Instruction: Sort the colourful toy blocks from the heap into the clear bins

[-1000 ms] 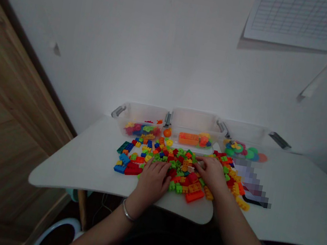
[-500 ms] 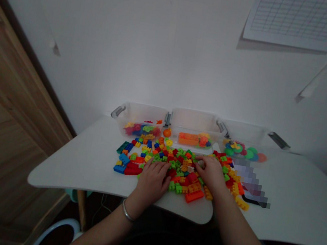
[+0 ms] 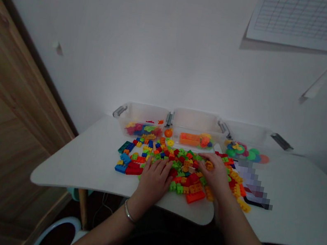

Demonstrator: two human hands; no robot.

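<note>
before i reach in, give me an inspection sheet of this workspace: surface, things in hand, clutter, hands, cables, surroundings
Surface: white table, curved front edge.
Job's things: plastic bricks in many colours, loosely heaped.
Clutter: three clear bins behind, coloured pieces inside; flat item at right, pixelated.
Hands: left hand palm down over bricks, fingers spread; right hand has thumb and forefinger at an orange brick, grip unclear.
Cables: thin cord below table, left of centre; source unclear.
Surroundings: pale wall behind with gridded sheet; wooden panel at left.
</note>
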